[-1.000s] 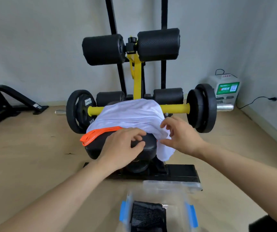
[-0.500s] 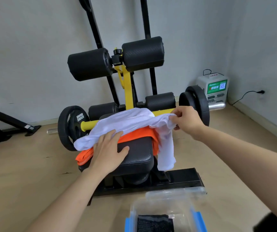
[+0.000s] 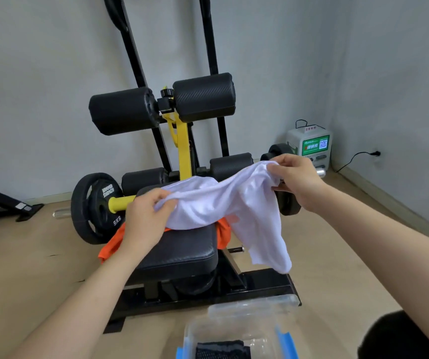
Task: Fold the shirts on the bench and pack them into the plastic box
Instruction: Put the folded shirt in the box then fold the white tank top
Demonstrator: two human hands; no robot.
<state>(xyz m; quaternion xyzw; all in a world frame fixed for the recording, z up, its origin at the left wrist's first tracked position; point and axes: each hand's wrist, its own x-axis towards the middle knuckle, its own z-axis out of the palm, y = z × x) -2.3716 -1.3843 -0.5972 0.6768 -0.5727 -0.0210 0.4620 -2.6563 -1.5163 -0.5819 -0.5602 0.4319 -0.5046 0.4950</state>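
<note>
You are at the start of folding the white shirt (image 3: 221, 200): it is picked up at two ends but not yet spread or squared. Your left hand (image 3: 143, 218) has its fingers (image 3: 154, 196) curled round a bunch of the fabric at the near left, just above the padded tabletop (image 3: 182, 251). Your right hand (image 3: 299, 182) pinches the other end, thumb and fingers clamped on it, held higher and off to the right of the pad.

The shirt stretches between your hands. Its middle sags onto the tabletop, and a long loose part hangs down past the right edge toward the black base. Under it lies an orange shirt (image 3: 110, 246), showing at the left near the weight plate (image 3: 94, 206) and again at the right of the pad.

The plastic box (image 3: 236, 323) stands open on the floor in front of the bench, with a dark mesh garment (image 3: 221, 350) already inside.

Next, I judge, you need to lift the white shirt clear of the orange one and find its shoulders or hem, since your present grips look like bunched handfuls. Then lay it flat on the tabletop. Watch that the hanging part does not catch on the frame, and that the orange shirt is not dragged off the pad.
</note>
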